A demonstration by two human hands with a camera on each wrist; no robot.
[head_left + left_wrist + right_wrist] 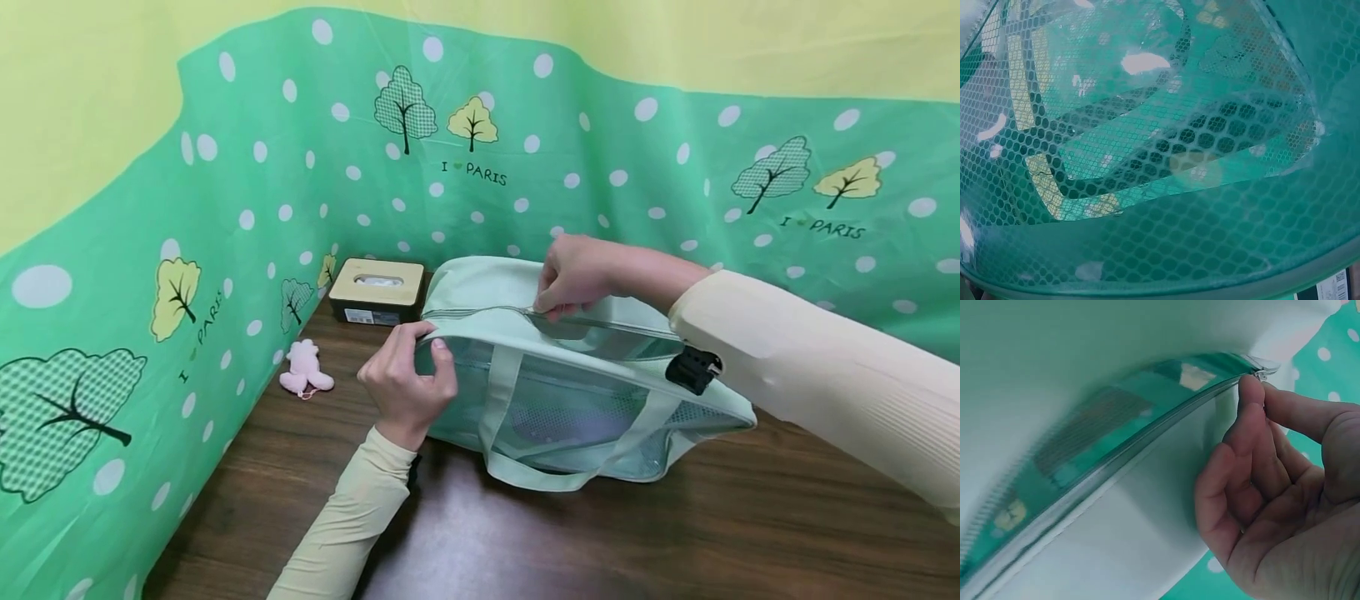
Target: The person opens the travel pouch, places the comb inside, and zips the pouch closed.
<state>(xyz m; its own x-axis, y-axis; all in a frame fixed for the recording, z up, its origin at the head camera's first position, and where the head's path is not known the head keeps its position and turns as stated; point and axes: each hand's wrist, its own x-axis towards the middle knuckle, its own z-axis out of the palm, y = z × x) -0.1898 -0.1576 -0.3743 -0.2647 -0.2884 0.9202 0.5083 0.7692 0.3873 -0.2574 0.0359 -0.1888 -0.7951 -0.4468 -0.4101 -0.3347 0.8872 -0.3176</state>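
A pale green bag [577,392] with clear and mesh sides stands on the table, one strap handle [510,475] hanging down its near side. My left hand [408,379] grips the top edge at the bag's left end, thumb raised on the near side. Over the top, my right hand [581,271] pinches the zipper pull [1261,375] between thumb and forefinger. The zipper gapes on the right of that hand, and the right wrist view looks through the gap [1116,419] into the bag. Bag mesh [1147,219] fills the left wrist view; the left hand is hidden there.
Behind the bag's left end is a tissue box [378,292] with a wooden lid. A small pink plush toy [305,367] lies left of my left hand. A green dotted curtain [480,217] borders the dark wooden table [487,542].
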